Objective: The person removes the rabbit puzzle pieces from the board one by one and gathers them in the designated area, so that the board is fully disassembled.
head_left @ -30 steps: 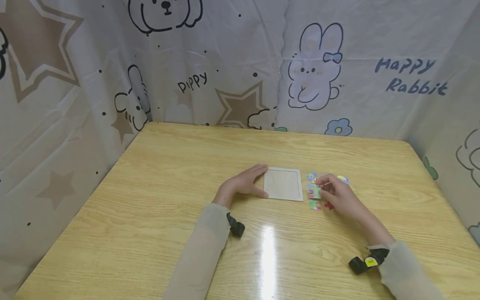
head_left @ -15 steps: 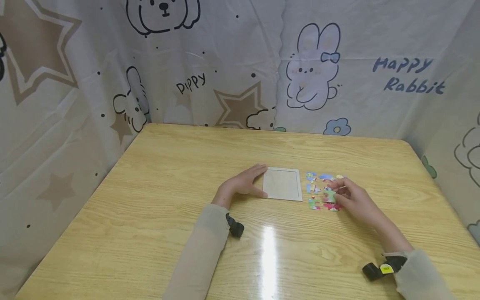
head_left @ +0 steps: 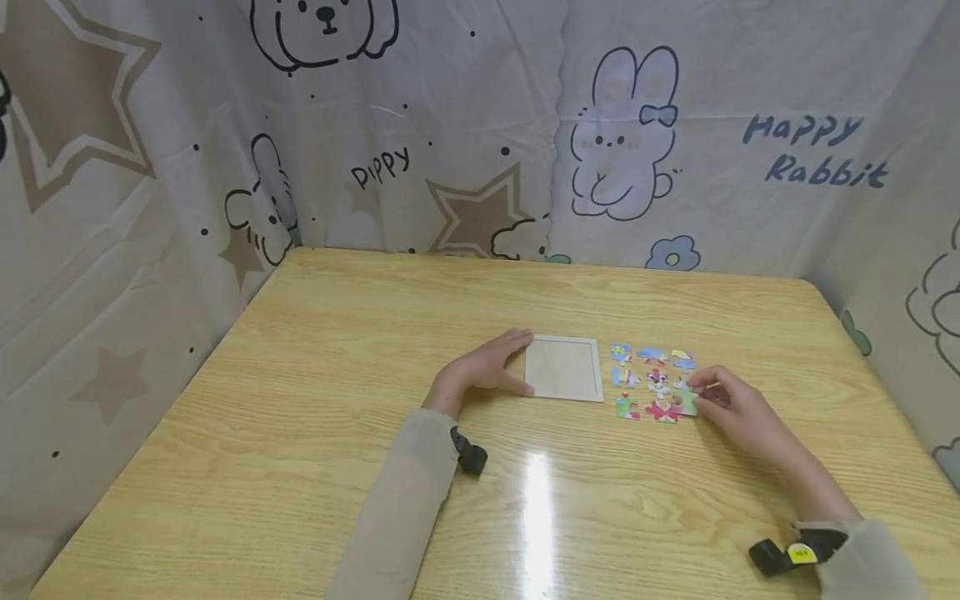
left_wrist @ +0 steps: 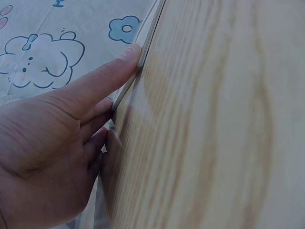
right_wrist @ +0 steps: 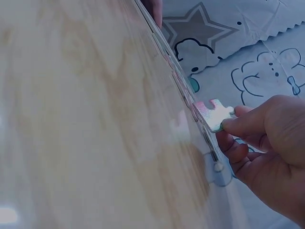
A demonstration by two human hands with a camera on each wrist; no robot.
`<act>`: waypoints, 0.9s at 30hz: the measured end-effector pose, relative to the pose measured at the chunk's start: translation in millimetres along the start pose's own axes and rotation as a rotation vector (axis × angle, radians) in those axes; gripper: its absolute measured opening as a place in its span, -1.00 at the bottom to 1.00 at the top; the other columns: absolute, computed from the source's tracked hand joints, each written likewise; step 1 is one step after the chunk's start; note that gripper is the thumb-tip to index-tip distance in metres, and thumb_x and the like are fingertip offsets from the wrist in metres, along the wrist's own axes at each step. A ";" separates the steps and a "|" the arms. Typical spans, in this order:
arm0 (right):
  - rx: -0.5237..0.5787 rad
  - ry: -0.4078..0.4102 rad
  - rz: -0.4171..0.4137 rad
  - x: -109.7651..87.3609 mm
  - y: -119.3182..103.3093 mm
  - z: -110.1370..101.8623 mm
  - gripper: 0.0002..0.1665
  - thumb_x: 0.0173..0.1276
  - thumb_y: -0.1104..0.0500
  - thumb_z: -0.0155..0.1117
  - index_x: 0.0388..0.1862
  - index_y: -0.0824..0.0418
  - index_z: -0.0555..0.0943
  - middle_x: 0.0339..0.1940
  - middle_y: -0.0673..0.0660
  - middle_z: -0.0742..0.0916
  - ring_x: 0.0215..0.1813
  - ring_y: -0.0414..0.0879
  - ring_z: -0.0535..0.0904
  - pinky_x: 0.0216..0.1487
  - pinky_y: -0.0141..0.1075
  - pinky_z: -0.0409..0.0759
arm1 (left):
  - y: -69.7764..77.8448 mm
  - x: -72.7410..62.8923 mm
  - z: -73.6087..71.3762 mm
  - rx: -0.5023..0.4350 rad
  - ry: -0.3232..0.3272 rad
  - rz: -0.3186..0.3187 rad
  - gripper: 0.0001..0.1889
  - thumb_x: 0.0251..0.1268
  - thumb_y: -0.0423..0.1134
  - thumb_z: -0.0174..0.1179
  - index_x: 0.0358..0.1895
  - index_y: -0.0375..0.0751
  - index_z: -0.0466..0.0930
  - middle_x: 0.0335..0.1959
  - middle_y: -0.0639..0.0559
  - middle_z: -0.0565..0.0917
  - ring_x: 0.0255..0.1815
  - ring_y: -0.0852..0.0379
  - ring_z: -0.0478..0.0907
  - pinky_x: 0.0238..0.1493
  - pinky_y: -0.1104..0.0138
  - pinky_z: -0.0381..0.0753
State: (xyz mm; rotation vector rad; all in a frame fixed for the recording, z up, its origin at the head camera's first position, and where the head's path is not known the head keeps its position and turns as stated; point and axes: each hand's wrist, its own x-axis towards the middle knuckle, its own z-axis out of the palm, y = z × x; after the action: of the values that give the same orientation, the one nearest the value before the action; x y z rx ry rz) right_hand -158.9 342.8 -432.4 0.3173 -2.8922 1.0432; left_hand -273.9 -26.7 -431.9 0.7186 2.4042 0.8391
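Note:
A square, light wooden puzzle frame lies flat on the table with a bare inside. My left hand spans its left side, the thumb at the near corner and the fingers at the far corner; in the left wrist view the straight thumb touches the board's edge. To the right lie several colourful jigsaw pieces, loosely set out in rows. My right hand pinches a green and pink jigsaw piece between thumb and fingertips, tilted, at the lower right of these rows.
The wooden table reaches back to a pale curtain printed with cartoon animals and stars. A black wrist camera sits on the left wrist, another black camera on the right.
My right hand has moved right and slightly nearer, carrying the green piece from the left column to the lower right corner. The left hand and the frame stay in place.

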 end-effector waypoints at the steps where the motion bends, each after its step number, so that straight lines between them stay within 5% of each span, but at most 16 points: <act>1: -0.004 -0.001 0.003 -1.1 1.3 -0.9 -0.76 0.39 0.39 0.17 0.02 0.32 0.47 -0.01 0.28 0.63 -0.13 -0.72 0.35 -0.15 -0.78 0.43 | 0.0 -0.2 0.0 0.001 -0.001 -0.001 0.02 0.15 -0.01 0.40 0.59 0.00 -0.07 0.65 0.06 -0.11 0.67 0.06 -0.28 0.67 0.13 -0.18; 27: -0.005 -0.002 0.017 -13.4 12.7 -11.3 -0.76 0.41 0.40 0.14 0.03 0.38 0.45 -0.01 0.34 0.63 -0.18 -0.69 0.35 -0.24 -0.73 0.44 | -0.3 2.0 -0.1 0.015 -0.004 -0.005 0.02 0.15 0.00 0.40 0.59 0.00 -0.07 0.65 0.08 -0.12 0.67 0.07 -0.28 0.67 0.13 -0.17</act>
State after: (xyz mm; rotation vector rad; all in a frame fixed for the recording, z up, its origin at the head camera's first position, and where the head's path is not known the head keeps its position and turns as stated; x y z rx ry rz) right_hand -148.7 361.9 -433.2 0.2943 -2.9040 1.0391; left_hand -275.6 -25.7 -432.6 0.7194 2.4104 0.8185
